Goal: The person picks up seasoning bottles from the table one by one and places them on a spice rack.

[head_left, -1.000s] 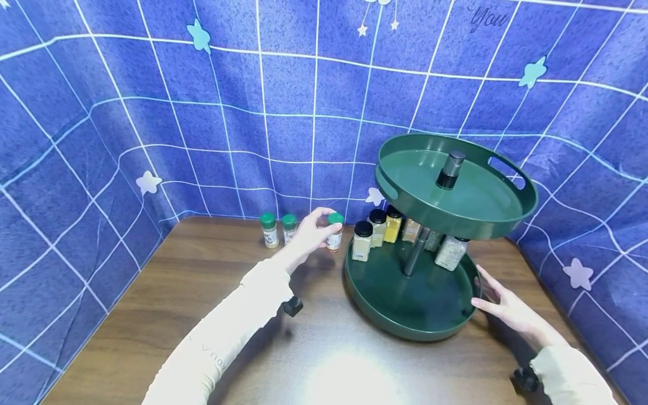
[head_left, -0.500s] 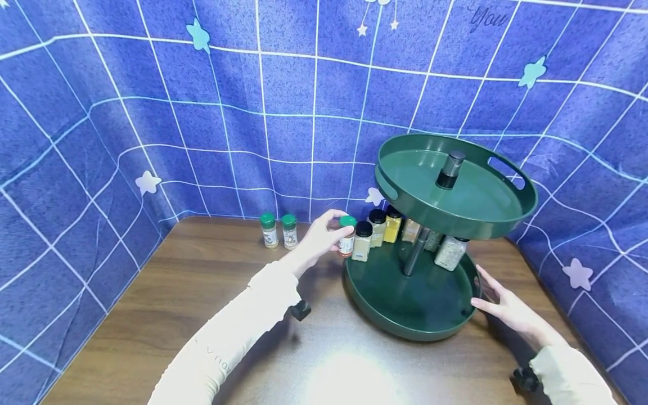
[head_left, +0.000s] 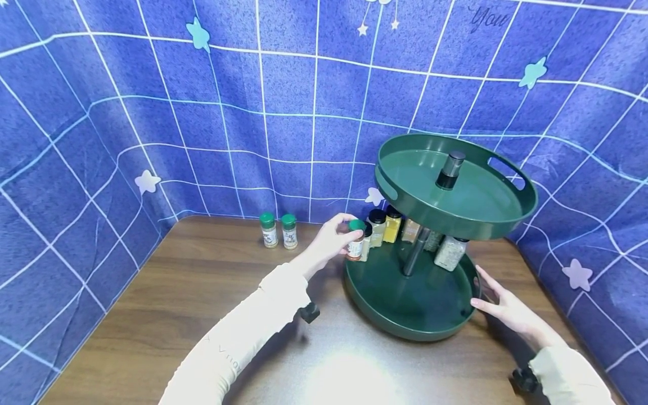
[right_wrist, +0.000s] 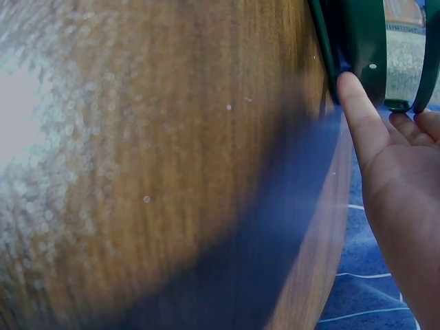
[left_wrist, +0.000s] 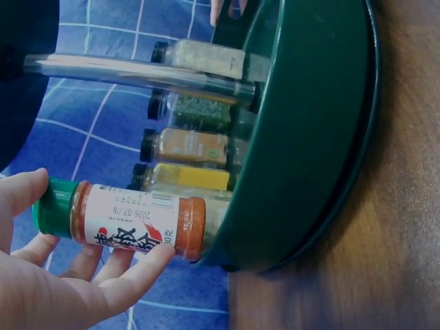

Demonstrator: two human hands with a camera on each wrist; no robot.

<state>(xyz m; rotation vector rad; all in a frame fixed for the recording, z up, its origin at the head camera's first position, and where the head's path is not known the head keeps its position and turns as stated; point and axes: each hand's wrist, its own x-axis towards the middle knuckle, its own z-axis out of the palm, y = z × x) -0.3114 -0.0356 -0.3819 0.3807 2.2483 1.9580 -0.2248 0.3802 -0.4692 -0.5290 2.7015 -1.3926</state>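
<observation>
A green-capped spice jar of red-orange powder (left_wrist: pixel 192 227) is pinched upright between the thumb and fingers of my left hand (head_left: pixel 328 243). It is over the left rim of the lower tier (head_left: pixel 405 312) of a green two-tier turntable rack; whether its base touches the tier cannot be told. Directly behind it is a black-capped jar of pale powder (head_left: pixel 367 248), partly hidden. My right hand (head_left: pixel 513 312) rests against the lower tier's right side, thumb and fingers spread and fairly straight at the handle cutout.
Along the lower tier's back stand several black-capped jars, including a yellow one (head_left: pixel 392 228) and a speckled one (head_left: pixel 449 254). The upper tier (head_left: pixel 486 197) overhangs them. Two green-capped jars, a left one (head_left: pixel 270 236) and a right one (head_left: pixel 289 236), stand on the wooden table (head_left: pixel 202 281) by the curtain.
My left hand has carried the green-capped jar rightward from the table to the lower tier's left rim, in front of the pale jar. My right hand has stayed put.
</observation>
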